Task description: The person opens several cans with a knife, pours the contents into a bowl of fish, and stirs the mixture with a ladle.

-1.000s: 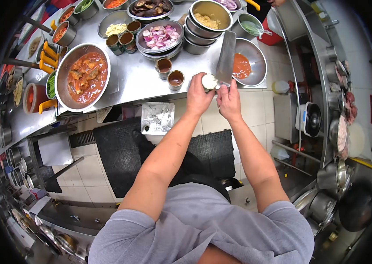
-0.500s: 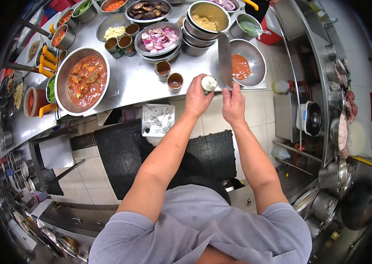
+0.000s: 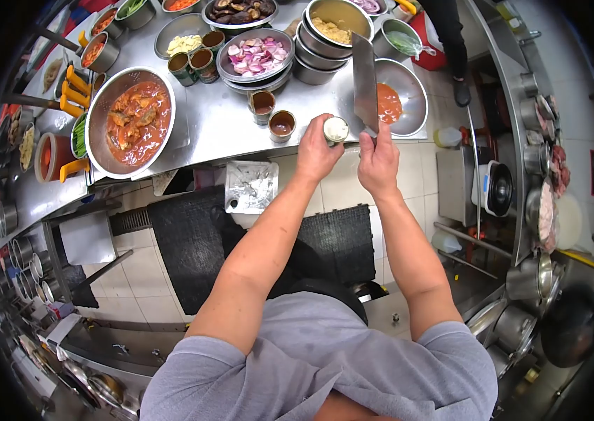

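My left hand [image 3: 316, 153] is wrapped round a small can [image 3: 335, 130] with a pale top, held at the near edge of the steel table. In my right hand [image 3: 379, 163] is a cleaver [image 3: 365, 83], its wide blade pointing away from me. The blade stands beside the can and overlaps the view of a steel bowl [image 3: 417, 91] with red sauce [image 3: 388, 104] in it. Two opened cans, one nearer [image 3: 282, 125] and one farther [image 3: 262, 103], stand left of my left hand with dark red residue inside.
A colander [image 3: 97, 133] with saucy red food sits left on the table [image 3: 202, 133]. Behind are a bowl of cut onions [image 3: 258, 56], stacked steel pots [image 3: 314, 70] and mushrooms [image 3: 241, 10]. Another person's leg [image 3: 446, 35] shows at upper right. Black mats [image 3: 184, 245] cover part of the floor.
The cleaver and my right hand have shifted slightly right, and the blade is turned a little more toward the camera. Another person's leg and shoe have come into view at upper right.
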The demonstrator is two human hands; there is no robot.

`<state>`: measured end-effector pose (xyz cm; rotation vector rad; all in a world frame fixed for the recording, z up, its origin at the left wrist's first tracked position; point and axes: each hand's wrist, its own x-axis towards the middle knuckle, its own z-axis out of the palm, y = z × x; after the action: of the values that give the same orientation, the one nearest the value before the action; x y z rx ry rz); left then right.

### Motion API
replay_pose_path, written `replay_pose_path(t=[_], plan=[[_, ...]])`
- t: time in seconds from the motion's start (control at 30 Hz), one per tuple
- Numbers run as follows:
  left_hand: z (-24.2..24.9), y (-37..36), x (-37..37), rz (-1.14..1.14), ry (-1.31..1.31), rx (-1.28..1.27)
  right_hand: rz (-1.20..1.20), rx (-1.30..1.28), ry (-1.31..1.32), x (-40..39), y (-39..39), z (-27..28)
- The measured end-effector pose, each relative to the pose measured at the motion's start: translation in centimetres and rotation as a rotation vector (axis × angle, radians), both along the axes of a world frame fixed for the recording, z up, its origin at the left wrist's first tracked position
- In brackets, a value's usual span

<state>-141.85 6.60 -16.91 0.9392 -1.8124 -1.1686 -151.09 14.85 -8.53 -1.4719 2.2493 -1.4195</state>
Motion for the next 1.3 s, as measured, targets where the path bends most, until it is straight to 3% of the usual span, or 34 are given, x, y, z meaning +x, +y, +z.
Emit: replay_pose_path(t=[0.1, 0.37, 0.43, 0.47, 0.53, 0.57, 0.63, 0.67, 0.73, 0.8, 0.87, 0.93, 1.0, 1.1, 1.13, 1.2, 1.3], plan=[[-0.1, 0.0, 0.0, -0.001, 0.004, 0.000, -0.027, 0.204, 0.129, -0.2, 0.7, -2.7], [-0.2, -0.1, 0.1, -0.029, -0.032, 0.001, 0.028, 0.238, 0.056, -0.8, 1.0, -4.9], [0.0, -0.2, 0.1, -0.022, -0.026, -0.009, 0.035, 0.203, -0.431, -0.5, 0.9, -4.9], [0.1, -0.3, 0.1, -0.028, -0.023, 0.010, 0.035, 0.201, -0.430, -0.3, 0.8, -4.9], [0.1, -0.3, 0.2, -0.035, -0.019, 0.029, 0.069, 0.104, -0.810, 0.2, 0.7, -4.5], [0.1, -0.4, 0.3, -0.033, -0.027, 0.030, 0.068, 0.103, -0.810, 0.3, 0.7, -4.3], [0.4, -0.5, 0.5, -0.039, -0.032, 0.027, 0.065, 0.023, -1.258, 0.4, 0.7, -3.2], [0.5, -0.6, 0.6, -0.060, -0.044, 0.054, 0.062, 0.020, -1.255, 0.3, 0.9, -3.0], [0.6, -0.5, 0.6, -0.086, -0.049, 0.083, 0.070, 0.039, -1.517, 0.1, 1.1, -2.2], [0.5, -0.7, 0.6, -0.077, -0.056, 0.096, 0.028, 0.042, -1.451, 0.5, 0.8, -2.1], [0.4, -0.9, 0.6, -0.087, -0.052, 0.079, -0.009, 0.121, -1.048, 0.4, 0.4, -2.9], [0.6, -1.1, 0.7, -0.101, -0.051, 0.064, -0.011, 0.113, -0.926, 0.4, 0.1, -3.1], [0.7, -1.2, 0.7, -0.096, -0.060, 0.025, -0.096, 0.208, -0.473, 0.4, 0.1, -3.3], [0.9, -1.4, 0.4, -0.132, -0.094, 0.078, -0.185, 0.236, -0.252, 0.8, -0.4, -3.4], [0.8, -1.4, 0.3, -0.138, -0.093, 0.076, -0.191, 0.234, -0.251, 1.0, -0.6, -2.9], [0.8, -1.3, 0.1, -0.109, -0.108, 0.099, -0.250, 0.296, -0.762, 1.3, -1.1, -1.4], [0.8, -1.3, 0.3, -0.118, -0.103, 0.095, -0.286, 0.308, -0.960, 1.5, -1.6, -0.4]])
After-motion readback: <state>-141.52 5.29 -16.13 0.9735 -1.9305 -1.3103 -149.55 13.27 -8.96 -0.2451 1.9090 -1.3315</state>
